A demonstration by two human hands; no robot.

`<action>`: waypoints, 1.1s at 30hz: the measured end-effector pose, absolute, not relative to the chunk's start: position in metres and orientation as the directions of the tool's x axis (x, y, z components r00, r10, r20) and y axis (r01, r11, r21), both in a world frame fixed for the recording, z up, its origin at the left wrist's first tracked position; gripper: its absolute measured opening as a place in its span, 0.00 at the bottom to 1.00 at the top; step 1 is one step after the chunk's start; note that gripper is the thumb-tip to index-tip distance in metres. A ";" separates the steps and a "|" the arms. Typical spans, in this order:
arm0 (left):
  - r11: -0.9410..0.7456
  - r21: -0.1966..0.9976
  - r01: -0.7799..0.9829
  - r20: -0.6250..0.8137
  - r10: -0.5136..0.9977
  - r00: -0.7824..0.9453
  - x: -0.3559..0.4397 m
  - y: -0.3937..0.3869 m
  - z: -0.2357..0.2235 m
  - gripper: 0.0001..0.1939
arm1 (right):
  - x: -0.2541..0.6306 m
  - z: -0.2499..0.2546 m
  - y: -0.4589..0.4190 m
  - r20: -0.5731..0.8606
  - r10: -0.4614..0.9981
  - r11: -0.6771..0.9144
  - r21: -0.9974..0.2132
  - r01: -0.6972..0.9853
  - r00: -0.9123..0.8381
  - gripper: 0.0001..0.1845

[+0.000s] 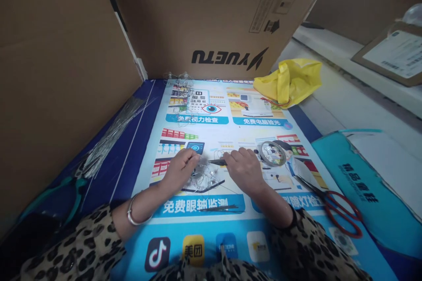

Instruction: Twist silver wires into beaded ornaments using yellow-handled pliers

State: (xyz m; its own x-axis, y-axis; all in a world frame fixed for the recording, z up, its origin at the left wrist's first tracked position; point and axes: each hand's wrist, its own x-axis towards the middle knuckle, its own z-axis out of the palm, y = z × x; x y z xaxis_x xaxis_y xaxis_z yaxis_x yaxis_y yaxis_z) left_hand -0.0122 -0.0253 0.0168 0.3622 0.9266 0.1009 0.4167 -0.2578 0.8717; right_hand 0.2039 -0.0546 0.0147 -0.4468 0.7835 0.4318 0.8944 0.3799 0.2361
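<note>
My left hand (183,167) is closed, thumb against fingers, at a tangle of thin wire with clear beads (206,177) lying on the printed poster. Right across from it, my right hand (244,169) forms a fist round a dark pointed tool (218,162) that looks like needle-nose pliers; its grip is hidden in the palm. The tip points left at the beaded wire near my left fingertips. Just beyond my right hand sits a round clear dish (273,153) with small pieces inside. A few dark thin strands (220,208) lie below the hands.
Cardboard walls (184,17) stand behind and at left. More beaded wire (181,92) lies at the back. Cut wires (110,136) and a teal-handled tool (77,184) are at left. Red-handled scissors (336,206), a yellow bag (290,83) and a teal bag (362,188) are at right.
</note>
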 end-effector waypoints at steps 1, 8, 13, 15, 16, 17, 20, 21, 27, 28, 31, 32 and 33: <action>-0.267 0.866 0.422 0.107 0.925 0.366 -0.012 -0.025 0.017 0.14 | 0.204 0.015 -0.055 0.430 0.783 0.381 0.238 0.893 -0.449 0.09; -0.354 0.797 0.489 0.171 0.909 0.379 -0.011 -0.026 0.018 0.15 | 0.203 0.017 -0.058 0.414 0.787 0.391 0.239 0.889 -0.457 0.09; -0.355 0.792 0.497 0.174 0.911 0.373 -0.012 -0.025 0.016 0.15 | 0.202 0.018 -0.061 0.407 0.789 0.406 0.216 0.888 -0.460 0.09; -0.347 0.798 0.493 0.167 0.913 0.372 -0.012 -0.025 0.015 0.14 | 0.201 0.018 -0.061 0.404 0.792 0.415 0.195 0.889 -0.459 0.09; -0.342 0.802 0.490 0.163 0.914 0.371 -0.013 -0.024 0.015 0.14 | 0.201 0.018 -0.061 0.401 0.794 0.420 0.182 0.889 -0.457 0.09; -0.337 0.806 0.486 0.159 0.915 0.371 -0.013 -0.024 0.015 0.14 | 0.201 0.017 -0.060 0.396 0.797 0.425 0.169 0.889 -0.456 0.08; -0.331 0.813 0.480 0.149 0.914 0.378 -0.014 -0.023 0.014 0.14 | 0.202 0.016 -0.060 0.383 0.804 0.433 0.147 0.889 -0.455 0.08; -0.330 0.813 0.480 0.146 0.913 0.381 -0.014 -0.023 0.015 0.14 | 0.202 0.016 -0.060 0.381 0.805 0.433 0.148 0.889 -0.455 0.08; -0.346 0.796 0.496 0.158 0.911 0.382 -0.014 -0.022 0.015 0.14 | 0.202 0.017 -0.060 0.370 0.799 0.436 0.186 0.880 -0.474 0.08; -0.351 0.792 0.499 0.163 0.910 0.381 -0.014 -0.022 0.014 0.14 | 0.201 0.017 -0.060 0.373 0.797 0.436 0.190 0.879 -0.476 0.08; -0.366 0.779 0.508 0.174 0.906 0.387 -0.014 -0.023 0.013 0.14 | 0.201 0.017 -0.061 0.384 0.789 0.438 0.197 0.877 -0.480 0.09; -0.372 0.775 0.511 0.177 0.904 0.389 -0.014 -0.023 0.013 0.14 | 0.201 0.018 -0.061 0.386 0.786 0.440 0.199 0.876 -0.483 0.09; -0.379 0.770 0.514 0.181 0.902 0.393 -0.013 -0.023 0.013 0.14 | 0.201 0.019 -0.061 0.386 0.784 0.442 0.202 0.874 -0.485 0.09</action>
